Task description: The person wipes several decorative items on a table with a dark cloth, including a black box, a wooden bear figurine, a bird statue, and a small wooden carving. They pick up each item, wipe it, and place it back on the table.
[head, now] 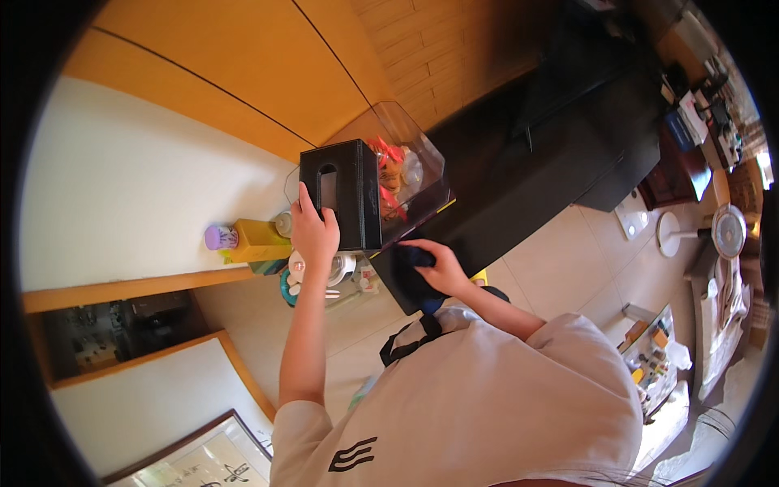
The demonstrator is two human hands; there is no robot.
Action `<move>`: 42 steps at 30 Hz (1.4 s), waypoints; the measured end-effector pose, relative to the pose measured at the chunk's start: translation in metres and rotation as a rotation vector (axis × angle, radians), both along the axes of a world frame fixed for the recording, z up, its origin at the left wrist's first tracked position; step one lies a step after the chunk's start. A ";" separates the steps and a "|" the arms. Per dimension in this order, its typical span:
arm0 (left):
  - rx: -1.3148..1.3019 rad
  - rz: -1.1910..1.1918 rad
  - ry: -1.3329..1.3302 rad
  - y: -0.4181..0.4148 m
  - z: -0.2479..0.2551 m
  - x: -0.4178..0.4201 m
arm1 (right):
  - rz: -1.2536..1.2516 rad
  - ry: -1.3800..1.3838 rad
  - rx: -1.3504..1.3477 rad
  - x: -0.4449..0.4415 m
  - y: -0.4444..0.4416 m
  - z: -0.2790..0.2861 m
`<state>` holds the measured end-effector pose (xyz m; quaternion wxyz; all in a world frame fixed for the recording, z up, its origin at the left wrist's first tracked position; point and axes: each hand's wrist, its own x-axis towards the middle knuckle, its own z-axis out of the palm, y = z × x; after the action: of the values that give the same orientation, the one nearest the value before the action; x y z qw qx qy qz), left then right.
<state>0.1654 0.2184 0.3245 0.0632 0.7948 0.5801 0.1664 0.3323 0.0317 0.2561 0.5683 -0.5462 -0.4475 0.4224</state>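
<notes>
My left hand (pixel 315 231) grips a black leather-look tissue box (pixel 350 225), fingers along its near left edge and across the oval slot. The slot faces me. In my right hand (pixel 443 271) is a bunched dark cloth (pixel 419 255), held just below and right of the box, close to the corner of the black cabinet (pixel 481 225). Behind the box stands a clear display case (pixel 429 158) with orange-brown figures (pixel 392 173) and red ribbons inside. The box hides part of that case.
To the left are a yellow bottle (pixel 261 239) with a purple-capped container (pixel 220 237) beside it. A dark screen (pixel 584 73) stands on the cabinet. Further right are a standing fan (pixel 728 231) and a low table with several items (pixel 654 353). A framed calligraphy piece (pixel 201 456) is lower left.
</notes>
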 end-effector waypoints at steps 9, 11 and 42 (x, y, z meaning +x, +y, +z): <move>-0.117 0.276 0.087 0.006 -0.009 -0.008 | -0.301 0.005 -0.223 0.087 -0.054 -0.028; -0.272 0.301 -0.019 -0.006 0.007 0.008 | -0.392 0.230 -0.316 0.093 -0.067 -0.024; 0.255 -0.421 0.015 -0.002 -0.014 0.016 | -0.333 -0.172 0.242 -0.019 0.033 0.022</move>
<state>0.1813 0.2160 0.3104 -0.0086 0.9010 0.3763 0.2158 0.3135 0.0645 0.2785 0.6511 -0.5745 -0.4456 0.2178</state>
